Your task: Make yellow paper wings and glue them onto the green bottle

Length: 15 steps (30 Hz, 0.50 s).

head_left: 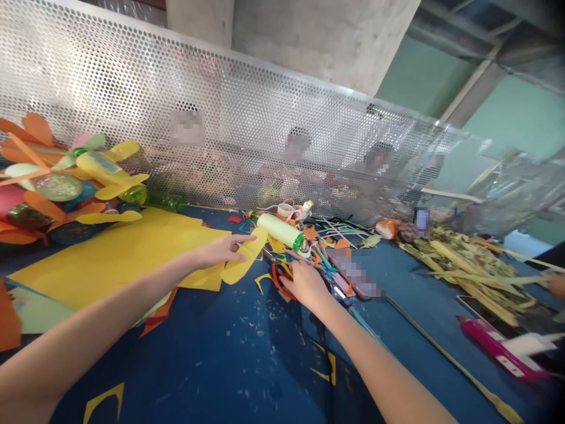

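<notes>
A yellow paper cut-out [245, 259] is pinched near its edge between the thumb and fingers of the left hand [225, 250], with little gap left between them; it is held slantwise over the tabletop [212, 365], between the two hands, just beside the yellow sheets [128, 253]. The edge grip presumably leaves most of the shape uncovered and unbent. The right hand [306, 282] is lowered, fingers half curled, over the red-handled scissors [277, 282]; whether they are gripped or only touched cannot be made out, since the handles are partly covered by the fingers. Beyond the hands, a green bottle wrapped in pale green paper [280, 231] is laid on its side among paper scraps and strips, probably where it can be reached easily. Winged paper-and-bottle pieces [103, 171] are heaped at the far left, apparently out of the working space. A pink power strip [501, 347] is placed at the right, near dry plant strips [481, 265]. No brand, label or writing can be read; a phone-like object [355, 274] is blurred over.
</notes>
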Tool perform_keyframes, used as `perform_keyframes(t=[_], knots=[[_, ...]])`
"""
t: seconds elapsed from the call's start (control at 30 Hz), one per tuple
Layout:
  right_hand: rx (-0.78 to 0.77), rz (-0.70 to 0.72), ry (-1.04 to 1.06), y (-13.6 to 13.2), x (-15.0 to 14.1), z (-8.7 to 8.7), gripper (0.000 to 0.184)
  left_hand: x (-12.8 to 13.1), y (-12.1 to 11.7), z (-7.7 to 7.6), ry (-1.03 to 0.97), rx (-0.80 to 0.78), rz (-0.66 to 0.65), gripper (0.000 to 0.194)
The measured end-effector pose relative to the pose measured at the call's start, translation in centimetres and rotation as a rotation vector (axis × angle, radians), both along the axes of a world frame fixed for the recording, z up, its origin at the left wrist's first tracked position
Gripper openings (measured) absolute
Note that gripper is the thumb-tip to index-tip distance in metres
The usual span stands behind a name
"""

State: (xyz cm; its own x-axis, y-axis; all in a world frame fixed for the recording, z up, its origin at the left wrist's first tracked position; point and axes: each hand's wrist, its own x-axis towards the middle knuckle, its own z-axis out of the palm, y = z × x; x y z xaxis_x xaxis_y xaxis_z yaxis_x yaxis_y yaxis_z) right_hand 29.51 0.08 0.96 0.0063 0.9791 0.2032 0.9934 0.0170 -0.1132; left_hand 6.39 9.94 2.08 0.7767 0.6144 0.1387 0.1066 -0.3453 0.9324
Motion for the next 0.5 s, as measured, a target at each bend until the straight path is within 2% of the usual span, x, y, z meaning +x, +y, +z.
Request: perform_keyframes(t=[0.13,0.27,0.4,0.5], knots=[[-0.036,0.003,-0.003,0.1,0.0,-0.3,0.021,-0.5,0.6,0.1,0.05,0.04,0.069,0.066],[-0.044,-0.013,0.096,0.2,0.2,-0.6,0.022,-0.9,0.9,0.5,0.085,0.072,0.129,0.066],[-0.016,-0.054,0.319,0.7,0.5,-0.7,0.019,-1.1,1.2,0.6,0.093,0.087,0.192,0.065],[0.008,-0.046,0.577,1.4,0.6,-0.6,0.022,-1.3,1.3,0.7,0.091,0.083,0.214,0.066]])
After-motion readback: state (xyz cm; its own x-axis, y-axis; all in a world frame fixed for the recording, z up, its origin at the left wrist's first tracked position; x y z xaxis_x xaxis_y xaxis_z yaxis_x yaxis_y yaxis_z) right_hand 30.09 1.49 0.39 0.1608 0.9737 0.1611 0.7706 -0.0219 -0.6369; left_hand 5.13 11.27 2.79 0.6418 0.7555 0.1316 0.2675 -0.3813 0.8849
